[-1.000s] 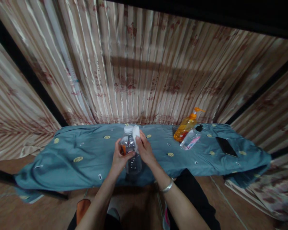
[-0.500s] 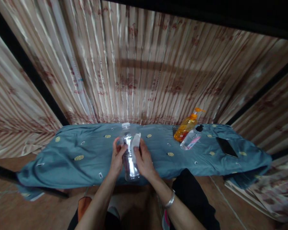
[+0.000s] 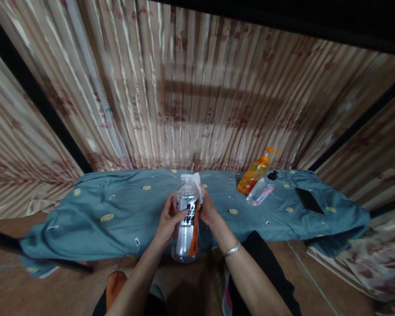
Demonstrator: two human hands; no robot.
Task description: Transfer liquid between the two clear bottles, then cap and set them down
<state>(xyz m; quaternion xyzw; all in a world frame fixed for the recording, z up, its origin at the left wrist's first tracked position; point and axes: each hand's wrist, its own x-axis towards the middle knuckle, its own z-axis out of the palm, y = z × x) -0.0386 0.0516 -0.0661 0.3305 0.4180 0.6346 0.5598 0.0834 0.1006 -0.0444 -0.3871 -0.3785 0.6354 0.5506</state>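
A clear plastic bottle (image 3: 185, 239) with a white cap and a black, white and orange label leans toward me between my hands, over the front edge of the cloth-covered surface. My left hand (image 3: 169, 219) is wrapped round its left side, thumb across the label. At the bottle's upper right, my right hand (image 3: 208, 207) holds a white tissue (image 3: 197, 183) against its side; the bottle hides some of those fingers. A silver bangle (image 3: 232, 249) circles my right wrist.
On the blue-green patterned cloth (image 3: 125, 237), an orange pump bottle (image 3: 253, 176) and a clear bottle with a black top (image 3: 260, 191) stand to the right. Farther right lies a dark phone (image 3: 309, 201). Pleated curtains (image 3: 191, 109) hang behind, with black frame bars at both sides.
The bottle has moved right and nearer to me and has turned, so its orange and black label shows. My right hand with the tissue has shifted to the bottle's far right side.
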